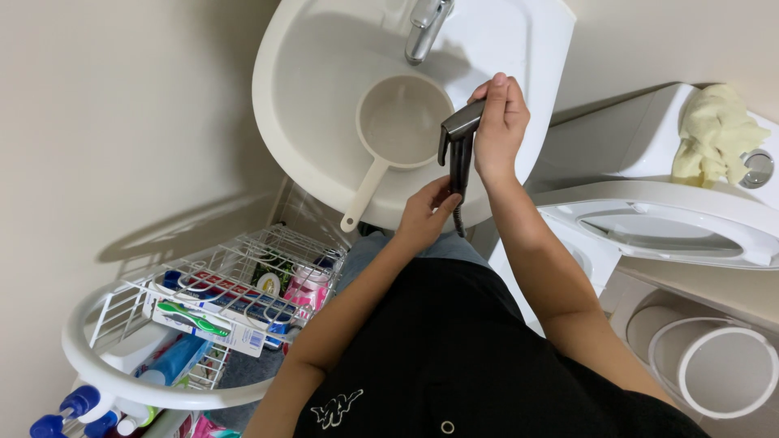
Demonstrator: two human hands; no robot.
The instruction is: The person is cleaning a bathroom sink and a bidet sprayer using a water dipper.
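My right hand (499, 122) grips the head of a dark grey hand-held spray nozzle (459, 139) over the rim of a white wash basin (300, 122). Just below it, my left hand (426, 212) holds the nozzle's lower stem where the hose joins. A beige plastic dipper (402, 122) with a long handle lies inside the basin, right beside the nozzle. A chrome tap (423, 28) stands at the basin's back.
A white wire rack (174, 320) at the lower left holds toothbrushes, tubes and bottles. A white toilet (649, 215) with its lid raised stands on the right, with a pale yellow cloth (714, 134) on the cistern. A round white bucket (718, 369) sits at the lower right.
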